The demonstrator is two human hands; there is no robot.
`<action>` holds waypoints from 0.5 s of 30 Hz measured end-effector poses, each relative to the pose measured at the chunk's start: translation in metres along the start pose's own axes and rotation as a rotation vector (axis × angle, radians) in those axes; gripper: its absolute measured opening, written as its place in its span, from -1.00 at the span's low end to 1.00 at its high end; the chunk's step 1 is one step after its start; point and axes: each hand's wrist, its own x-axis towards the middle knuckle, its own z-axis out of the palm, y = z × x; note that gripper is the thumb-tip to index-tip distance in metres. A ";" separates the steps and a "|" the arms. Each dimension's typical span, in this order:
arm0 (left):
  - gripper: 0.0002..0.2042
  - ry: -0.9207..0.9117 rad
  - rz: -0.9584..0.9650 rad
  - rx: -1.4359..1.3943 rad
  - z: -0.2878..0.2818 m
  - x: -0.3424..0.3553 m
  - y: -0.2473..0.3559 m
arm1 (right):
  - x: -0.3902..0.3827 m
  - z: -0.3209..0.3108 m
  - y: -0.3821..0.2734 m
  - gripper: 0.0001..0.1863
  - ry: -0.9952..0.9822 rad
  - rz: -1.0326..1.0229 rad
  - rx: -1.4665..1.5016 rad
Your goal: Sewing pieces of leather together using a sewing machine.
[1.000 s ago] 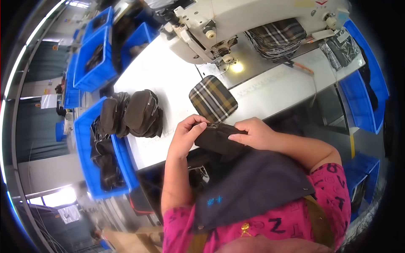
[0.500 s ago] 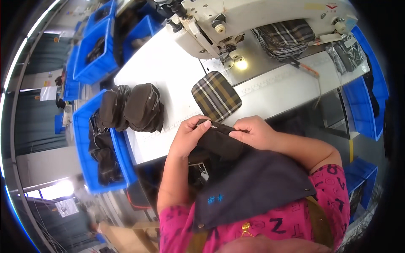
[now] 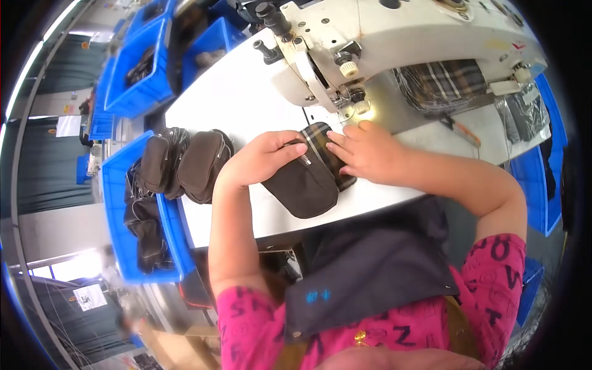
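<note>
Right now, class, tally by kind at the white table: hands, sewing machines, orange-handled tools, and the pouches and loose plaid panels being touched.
Left hand and right hand: 2
Sewing machine: 1
Orange-handled tool: 1
Brown pouch: 1
Loose plaid panel: 1
Total: 6

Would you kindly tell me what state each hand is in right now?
Left hand: closed, holding the dark brown pouch.
Right hand: touching the plaid panel; whether it grips it cannot be told.

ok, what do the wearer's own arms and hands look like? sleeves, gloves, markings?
Left hand and right hand: ungloved, no rings or watch visible. Forearms bare, no cables on them. Short sleeves, bright pink, printed with black letter-like figures and fainter outline shapes.
</note>
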 end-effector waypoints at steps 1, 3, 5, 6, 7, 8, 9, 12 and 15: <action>-0.77 -0.003 -0.004 -0.007 0.000 0.013 -0.003 | 0.000 0.002 0.000 -0.39 -0.021 -0.025 -0.036; -0.76 0.122 0.035 0.291 0.003 0.036 -0.006 | 0.000 0.004 0.003 -0.42 0.000 -0.046 -0.027; -0.77 0.252 0.128 0.355 0.017 0.056 -0.028 | -0.002 0.001 0.004 -0.48 -0.009 -0.071 0.016; -0.78 0.316 0.181 0.354 0.023 0.061 -0.036 | 0.000 0.000 0.005 -0.65 0.084 -0.064 0.068; -0.79 0.374 0.238 0.350 0.026 0.066 -0.045 | -0.001 0.002 0.006 -0.65 0.081 -0.057 0.069; -0.82 0.404 0.232 0.401 0.026 0.069 -0.054 | -0.003 0.005 0.007 -0.70 0.103 -0.083 0.088; -0.82 0.396 0.234 0.398 0.027 0.069 -0.054 | -0.004 0.006 0.008 -0.76 0.125 -0.108 0.107; -0.83 0.353 0.212 0.358 0.026 0.070 -0.053 | 0.002 0.004 0.020 -0.77 0.176 -0.131 0.104; -0.85 0.344 0.147 0.412 0.027 0.071 -0.052 | 0.010 0.005 0.019 -0.75 0.232 -0.095 0.088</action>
